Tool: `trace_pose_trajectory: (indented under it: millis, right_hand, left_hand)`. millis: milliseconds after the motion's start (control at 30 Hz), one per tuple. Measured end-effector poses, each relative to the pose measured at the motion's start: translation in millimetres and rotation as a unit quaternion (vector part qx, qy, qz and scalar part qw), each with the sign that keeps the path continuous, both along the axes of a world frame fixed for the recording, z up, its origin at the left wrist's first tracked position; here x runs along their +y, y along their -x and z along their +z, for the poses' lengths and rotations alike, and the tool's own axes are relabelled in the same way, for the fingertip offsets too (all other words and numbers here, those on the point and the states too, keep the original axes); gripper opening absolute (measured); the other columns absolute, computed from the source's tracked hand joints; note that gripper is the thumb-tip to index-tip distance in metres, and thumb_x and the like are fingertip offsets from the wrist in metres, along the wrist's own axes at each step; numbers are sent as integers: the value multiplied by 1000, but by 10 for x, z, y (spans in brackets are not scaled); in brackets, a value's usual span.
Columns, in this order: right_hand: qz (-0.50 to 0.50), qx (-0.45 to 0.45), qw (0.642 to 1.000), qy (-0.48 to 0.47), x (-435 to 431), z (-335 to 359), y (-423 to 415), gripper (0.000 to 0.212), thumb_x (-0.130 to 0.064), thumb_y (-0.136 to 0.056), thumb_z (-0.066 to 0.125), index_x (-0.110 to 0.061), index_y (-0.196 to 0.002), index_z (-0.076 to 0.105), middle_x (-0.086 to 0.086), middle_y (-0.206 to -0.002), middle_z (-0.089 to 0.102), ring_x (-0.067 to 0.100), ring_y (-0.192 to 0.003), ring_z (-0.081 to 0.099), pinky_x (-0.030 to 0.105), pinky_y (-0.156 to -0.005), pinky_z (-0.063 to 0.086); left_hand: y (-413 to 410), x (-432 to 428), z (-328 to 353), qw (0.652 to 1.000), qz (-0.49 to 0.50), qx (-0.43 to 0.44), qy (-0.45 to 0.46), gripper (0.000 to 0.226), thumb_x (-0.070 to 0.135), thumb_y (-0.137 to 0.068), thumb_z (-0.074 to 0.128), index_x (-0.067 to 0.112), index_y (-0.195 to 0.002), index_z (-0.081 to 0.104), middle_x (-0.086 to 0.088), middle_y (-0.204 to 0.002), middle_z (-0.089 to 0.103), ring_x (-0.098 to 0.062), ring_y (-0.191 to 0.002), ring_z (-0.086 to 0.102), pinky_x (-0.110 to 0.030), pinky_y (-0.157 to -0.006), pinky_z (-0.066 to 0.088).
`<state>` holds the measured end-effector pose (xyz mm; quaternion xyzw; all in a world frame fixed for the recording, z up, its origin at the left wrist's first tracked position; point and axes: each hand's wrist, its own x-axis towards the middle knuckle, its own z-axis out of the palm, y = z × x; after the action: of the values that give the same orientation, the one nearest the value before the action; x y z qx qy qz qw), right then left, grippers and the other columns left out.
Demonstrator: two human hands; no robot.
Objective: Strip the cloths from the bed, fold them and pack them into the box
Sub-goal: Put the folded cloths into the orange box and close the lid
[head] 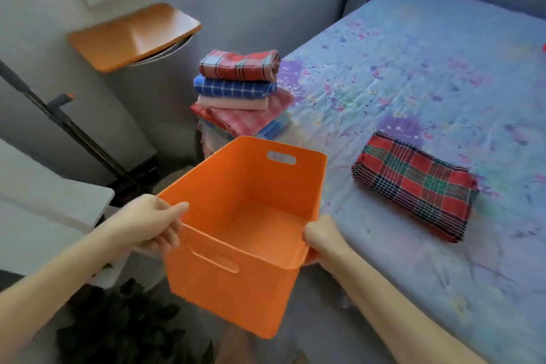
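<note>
Head view: left hand (153, 221) curls over the orange box's (230, 289) near-left rim, and right hand (322, 236) grips its near-right corner. Right of the box, a folded red plaid cloth (413, 186) lies on the bed (413, 68). Beyond the box stands a stack of folded cloths (239, 91).

The box (236, 289) hides the fingers of the right hand (322, 238) and the base of the cloth stack (242, 91).

Your box (230, 284) was smooth, matt orange plastic. At two o'clock from it, the plaid cloth (413, 186) looked coarsely woven; the stack (239, 89) at twelve was soft cloth too. The sheet (413, 83) was matt, lightly wrinkled fabric.
</note>
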<state>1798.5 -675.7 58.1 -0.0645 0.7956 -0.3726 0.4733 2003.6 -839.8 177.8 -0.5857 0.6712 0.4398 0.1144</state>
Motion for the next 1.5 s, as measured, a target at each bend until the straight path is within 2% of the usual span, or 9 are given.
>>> trace_pose_trajectory:
  millis: [133, 300, 600, 967, 1100, 1200, 1367, 1433, 1500]
  right_hand:
    - [-66, 57, 996, 19, 427, 476, 283, 21, 8, -77, 37, -8, -72, 50, 12, -67, 57, 31, -64, 62, 37, -49, 56]
    - [-122, 128, 980, 95, 584, 633, 721, 33, 7, -79, 44, -20, -61, 45, -3, -56, 49, 20, -57, 49, 29, -54, 39]
    - [-163, 234, 957, 50, -376, -14, 1639, 28, -9, -88, 44, -21, -107, 61, 0, -100, 69, 23, -89, 64, 37, -80, 53]
    - [-178, 162, 967, -79, -1343, -890, 2188, 29, -15, -89, 48, -19, -117, 54, 2, -109, 66, 24, -98, 63, 36, -83, 51]
    - [-143, 131, 976, -95, -1172, -602, 2435, 35, -53, -93, 42, -23, -104, 57, -6, -97, 61, 16, -92, 60, 32, -77, 46]
    - [-304, 122, 942, -77, -828, -479, 2739, 54, -50, -96, 41, 0, -98, 62, 12, -94, 67, 25, -83, 65, 40, -76, 50]
    - [-530, 60, 843, -68, -61, -644, 3005, 49, -33, -95, 54, 15, -106, 57, 31, -87, 63, 44, -78, 63, 48, -71, 52]
    - [-565, 46, 818, -98, 223, -790, 3040, 41, -35, -93, 57, 6, -89, 58, 25, -71, 57, 36, -61, 57, 45, -62, 48]
    - [-555, 54, 811, -176, 467, -948, 3057, 42, -40, -89, 60, 1, -96, 54, 20, -88, 61, 31, -76, 59, 43, -73, 48]
  left_hand:
    - [535, 42, 173, 930, -164, 47, 325, 33, 31, -92, 54, 9, -70, 65, 0, -61, 61, -14, -60, 57, -26, -52, 37]
    - [1401, 45, 68, 882, -228, 150, 383, 19, 25, -91, 57, 17, -102, 70, 1, -101, 64, -16, -94, 58, -28, -80, 46]
    - [2706, -606, -427, 880, -311, 161, 322, 26, 17, -93, 52, 16, -115, 66, -2, -128, 57, -20, -114, 55, -28, -94, 44]
    - [3980, -1807, -795, 840, -452, 160, 256, 24, 17, -92, 49, 18, -108, 67, 1, -120, 60, -21, -109, 56, -28, -88, 41]
    - [4390, -1837, -753, 820, -495, 159, 242, 27, 16, -95, 47, 17, -114, 65, -1, -126, 57, -22, -110, 56, -29, -88, 43]
    - [4677, -1708, -746, 801, -520, 178, 237, 26, 16, -94, 47, 17, -113, 65, -1, -123, 59, -21, -109, 56, -27, -89, 44]
    - [5124, -1289, -755, 771, -561, 210, 217, 24, 15, -93, 49, 16, -108, 68, -2, -116, 61, -20, -105, 57, -25, -86, 42]
    - [5272, -1105, -773, 761, -574, 213, 216, 24, 15, -93, 50, 15, -109, 68, -3, -116, 61, -21, -105, 57, -27, -87, 42]
    - [5411, -949, -804, 749, -591, 211, 211, 24, 13, -91, 51, 13, -107, 69, -4, -114, 61, -24, -105, 57, -30, -87, 42]
